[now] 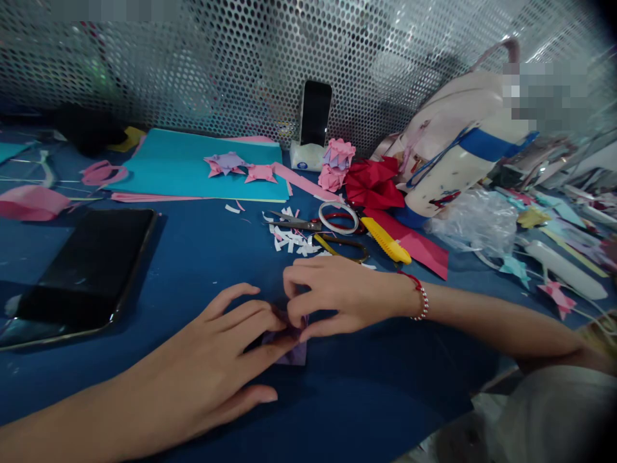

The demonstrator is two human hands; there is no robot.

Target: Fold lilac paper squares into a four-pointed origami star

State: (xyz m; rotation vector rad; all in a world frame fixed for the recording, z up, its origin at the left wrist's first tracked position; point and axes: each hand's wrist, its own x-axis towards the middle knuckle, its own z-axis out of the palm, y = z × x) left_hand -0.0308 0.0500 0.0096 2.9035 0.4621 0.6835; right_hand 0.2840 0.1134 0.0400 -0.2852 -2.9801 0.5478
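Observation:
A small piece of purple paper point(295, 355) lies on the blue tabletop, largely covered by my fingers. My left hand point(207, 360) reaches in from the lower left with fingers spread, its index and middle fingertips resting on the paper. From the right comes my right hand point(337, 299), wearing a beaded bracelet, its thumb and fingers pinching at the paper's upper edge. Just beyond that hand are scissors point(301, 224), a white ring-shaped tape roll point(322, 222), a yellow cutter point(385, 239) and white paper scraps point(292, 243).
A large phone point(87, 270) lies at left. Blue paper sheets point(168, 167) carry folded pink and purple paper pieces. Behind stand a smaller phone point(315, 112) and a perforated metal panel point(231, 71). To the right are red folded paper point(373, 183), a bottle point(448, 170) and a plastic bag point(475, 225).

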